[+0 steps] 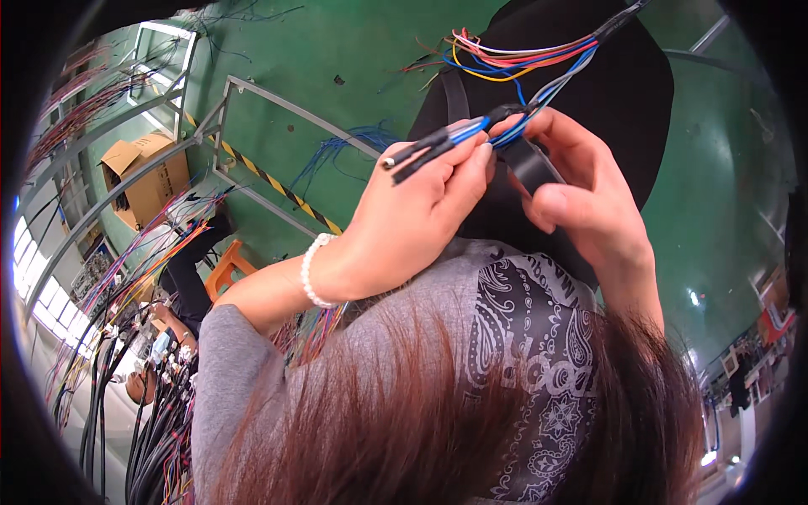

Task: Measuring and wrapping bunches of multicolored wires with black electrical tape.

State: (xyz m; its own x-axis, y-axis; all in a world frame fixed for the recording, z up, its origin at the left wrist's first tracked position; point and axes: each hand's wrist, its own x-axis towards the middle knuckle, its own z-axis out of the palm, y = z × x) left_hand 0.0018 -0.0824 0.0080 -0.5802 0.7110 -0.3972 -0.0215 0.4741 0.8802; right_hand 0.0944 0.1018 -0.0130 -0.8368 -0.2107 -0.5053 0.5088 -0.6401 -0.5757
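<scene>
My left hand pinches a wire bundle of blue and grey wires between thumb and fingers. Two black-covered ends of that bundle stick out past the fingers to the left; one shows a metallic tip. A roll of black tape sits in the curled fingers of my right hand, close against the wires. Black wrapping covers the bundle just above the fingertips. Farther up, the wires join a black-wrapped cable, from which loose coloured wires fan out to the left.
Black cloth covers my lap. To the left stand metal frames and a cardboard box. Many hanging wires and black cables line the left side. Another person is among them, near an orange stool.
</scene>
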